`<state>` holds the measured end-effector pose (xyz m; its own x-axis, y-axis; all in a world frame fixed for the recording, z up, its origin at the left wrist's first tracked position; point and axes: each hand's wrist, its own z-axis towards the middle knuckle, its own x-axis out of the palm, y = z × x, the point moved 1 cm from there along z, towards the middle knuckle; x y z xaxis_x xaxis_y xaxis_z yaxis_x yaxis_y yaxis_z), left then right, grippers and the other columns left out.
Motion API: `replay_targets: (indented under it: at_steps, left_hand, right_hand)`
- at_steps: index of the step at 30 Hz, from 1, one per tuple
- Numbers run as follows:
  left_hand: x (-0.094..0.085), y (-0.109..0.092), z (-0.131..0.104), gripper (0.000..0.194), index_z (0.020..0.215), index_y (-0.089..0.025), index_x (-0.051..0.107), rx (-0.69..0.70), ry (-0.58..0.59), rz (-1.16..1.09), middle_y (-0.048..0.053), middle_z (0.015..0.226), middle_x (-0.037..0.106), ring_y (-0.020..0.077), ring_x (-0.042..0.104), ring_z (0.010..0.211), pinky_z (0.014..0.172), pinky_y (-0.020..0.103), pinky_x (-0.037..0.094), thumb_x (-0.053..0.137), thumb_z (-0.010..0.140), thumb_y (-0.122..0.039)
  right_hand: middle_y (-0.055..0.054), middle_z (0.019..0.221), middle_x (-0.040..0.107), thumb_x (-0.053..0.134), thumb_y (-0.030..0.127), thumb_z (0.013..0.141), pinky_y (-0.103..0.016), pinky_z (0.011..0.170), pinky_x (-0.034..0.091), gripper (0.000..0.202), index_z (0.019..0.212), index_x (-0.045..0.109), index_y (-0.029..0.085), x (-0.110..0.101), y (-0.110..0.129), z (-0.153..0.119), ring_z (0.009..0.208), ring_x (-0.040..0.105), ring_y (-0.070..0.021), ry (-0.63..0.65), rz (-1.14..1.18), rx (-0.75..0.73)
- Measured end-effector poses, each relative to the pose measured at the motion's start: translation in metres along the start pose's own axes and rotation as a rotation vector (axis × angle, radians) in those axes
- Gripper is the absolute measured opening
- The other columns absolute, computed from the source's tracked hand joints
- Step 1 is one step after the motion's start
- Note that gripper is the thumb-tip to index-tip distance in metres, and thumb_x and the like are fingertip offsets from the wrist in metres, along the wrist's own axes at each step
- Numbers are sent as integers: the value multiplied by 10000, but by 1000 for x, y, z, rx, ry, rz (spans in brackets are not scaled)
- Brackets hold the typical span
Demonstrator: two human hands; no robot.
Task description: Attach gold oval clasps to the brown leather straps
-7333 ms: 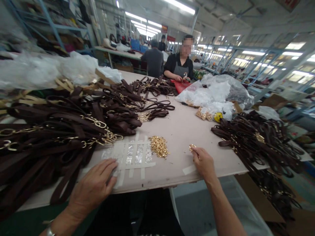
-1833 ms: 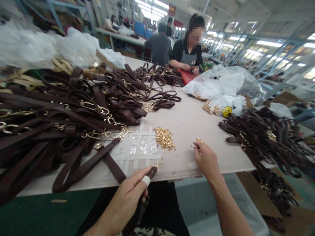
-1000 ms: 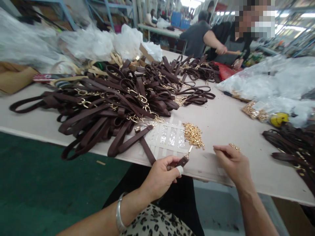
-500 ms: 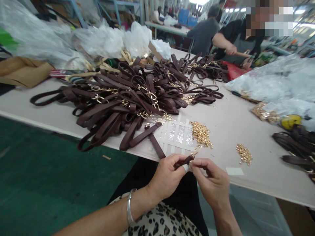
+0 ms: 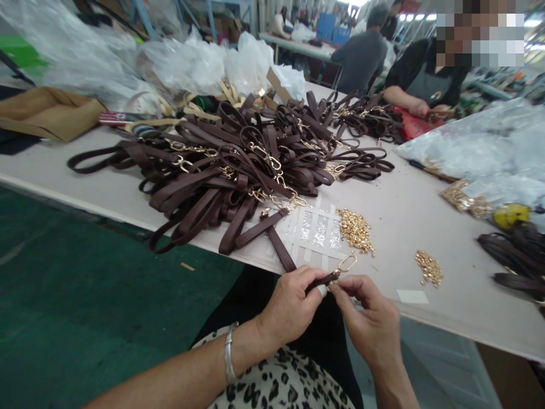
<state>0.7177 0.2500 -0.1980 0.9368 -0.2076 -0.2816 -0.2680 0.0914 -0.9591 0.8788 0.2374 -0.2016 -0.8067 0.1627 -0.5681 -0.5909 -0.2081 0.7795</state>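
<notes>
My left hand [image 5: 292, 304] pinches the end of a dark brown strap [image 5: 280, 249], just over the table's front edge. From that end a gold oval ring [image 5: 348, 262] sticks out. The fingertips of my right hand [image 5: 368, 312] are pressed together against the strap end, on something too small to make out. Beyond my hands lies a pile of gold metal pieces [image 5: 356, 230], with a smaller gold pile [image 5: 429, 268] to its right. A large heap of brown straps [image 5: 204, 176] with gold rings and clasps covers the left and middle of the table.
Clear plastic bags [image 5: 183, 62] lie behind the straps, and more plastic [image 5: 481, 142] at the right. A yellow round object [image 5: 511, 215] and more brown straps are near the right edge. A person [image 5: 426, 74] works across the table by a red bag [image 5: 415, 124].
The view has shifted, so the table items appear slightly to the right. The gold ring now shows more openly above my fingers. Across the table, the person's hand has moved down to the red bag.
</notes>
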Motion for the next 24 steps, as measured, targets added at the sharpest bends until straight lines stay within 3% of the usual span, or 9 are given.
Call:
replay_targets:
  at_steps: [12,18,24]
  left_hand:
    - [0,5,-7,364,1082,-172,701,63,32,67,39,1004,707,169,642,960,893,281,474,540,808,5]
    - [1,0,-8,159,1029,-221,724,2,106,-22,9,957,721,162,644,888,839,264,473,633,898,-224]
    - [5,-3,-9,205,906,-205,703,-165,237,-48,-4,822,692,174,606,784,731,268,462,611,908,-388]
  right_hand:
    - [24,828,706,648,370,876,-240,733,512,136,920,640,242,2,-1,-13,749,662,-119,43,109,217]
    - [8,848,681,715,381,818,-264,750,536,242,952,581,230,9,-10,-25,794,655,-142,-20,387,397]
    - [-6,836,718,752,329,779,-243,702,563,286,967,563,224,15,-13,-43,771,690,-150,-108,753,508]
